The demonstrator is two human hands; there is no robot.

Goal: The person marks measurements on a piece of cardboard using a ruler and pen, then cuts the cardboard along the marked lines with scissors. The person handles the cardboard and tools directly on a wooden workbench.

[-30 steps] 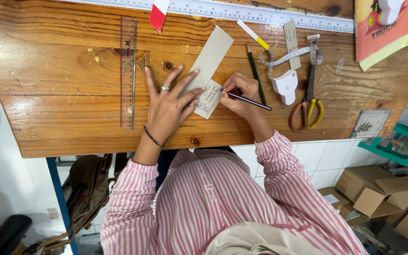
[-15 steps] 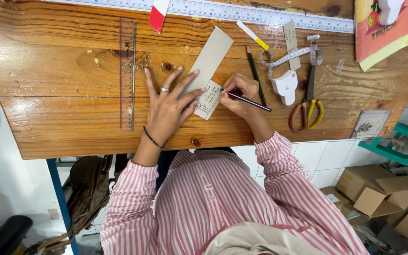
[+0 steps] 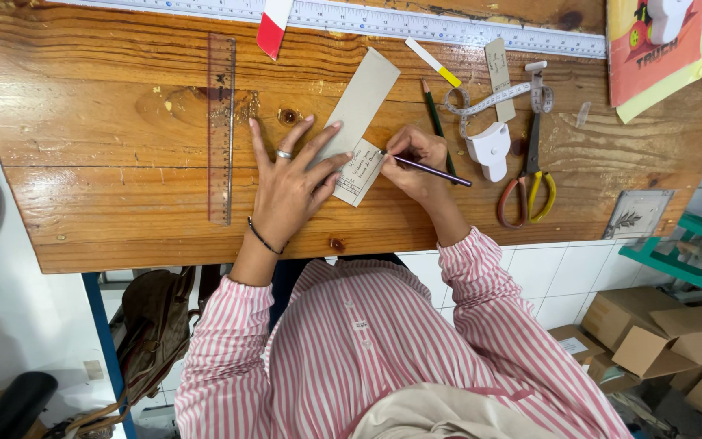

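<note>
A long beige paper strip (image 3: 361, 102) lies slanted on the wooden table (image 3: 107, 195). A small white label (image 3: 357, 172) with handwriting sits at its near end. My left hand (image 3: 290, 183), fingers spread, presses flat on the strip and label. My right hand (image 3: 416, 158) grips a dark pen (image 3: 428, 168), its tip touching the label's upper right edge.
A clear ruler (image 3: 221, 126) lies left of my hand. A long metal ruler (image 3: 416, 23) runs along the back. A green pencil (image 3: 435, 118), a white tape measure (image 3: 489, 146), scissors (image 3: 530, 175) and a colourful book (image 3: 656, 45) lie to the right. Cardboard boxes (image 3: 660, 333) stand on the floor.
Nothing has visibly moved; both hands stay in place on the label and the pen.
</note>
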